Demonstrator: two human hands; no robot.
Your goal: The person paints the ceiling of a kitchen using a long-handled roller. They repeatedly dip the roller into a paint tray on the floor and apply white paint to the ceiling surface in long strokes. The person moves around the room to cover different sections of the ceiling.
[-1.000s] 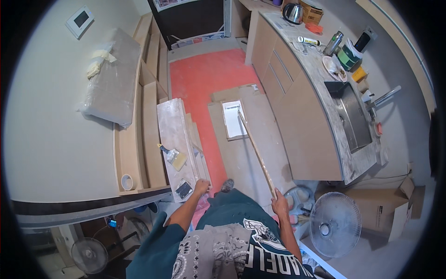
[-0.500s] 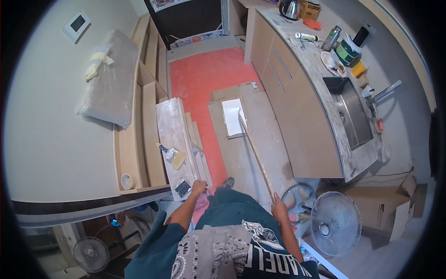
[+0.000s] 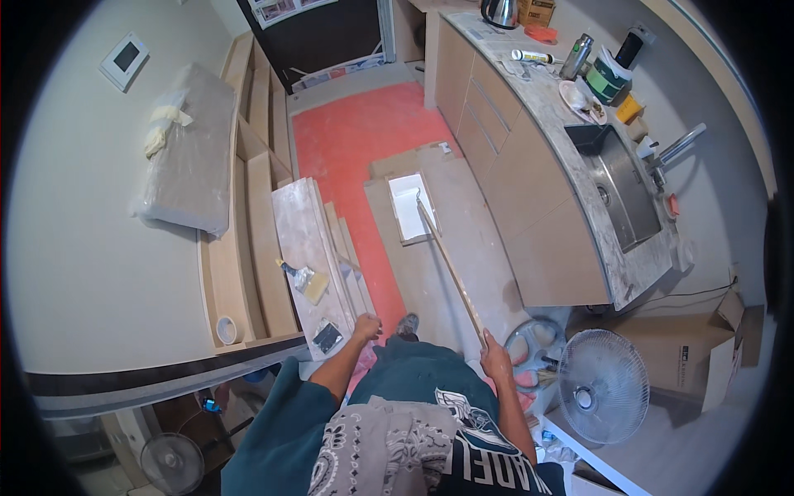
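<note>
My right hand (image 3: 496, 362) is wrapped round the lower end of a long wooden pole (image 3: 455, 277). The pole slopes away from me to a thin bent wire frame, like a paint roller's, whose end lies in a rectangular tray (image 3: 402, 227) of white paint. Whether a roller sleeve sits under the paint is hidden. Low on the left, my left hand (image 3: 367, 326) hangs with curled fingers beside the stepped boards (image 3: 302, 219), nothing visible in it. On those boards lie a wide paintbrush (image 3: 310, 283) and a small dark rectangular pad (image 3: 327, 336).
Cardboard (image 3: 471, 207) and a red floor sheet (image 3: 356, 124) cover the floor. Right of me run a counter (image 3: 538, 91) with a sink (image 3: 620, 194), a fan (image 3: 604, 387) and a cardboard box (image 3: 662, 355). Wooden shelving (image 3: 263, 240) holding a tape roll (image 3: 227, 330) lines the left.
My left hand has moved slightly right and up, away from the boards' edge. The view has shifted a little; the right hand still grips the pole, its far end still in the tray.
</note>
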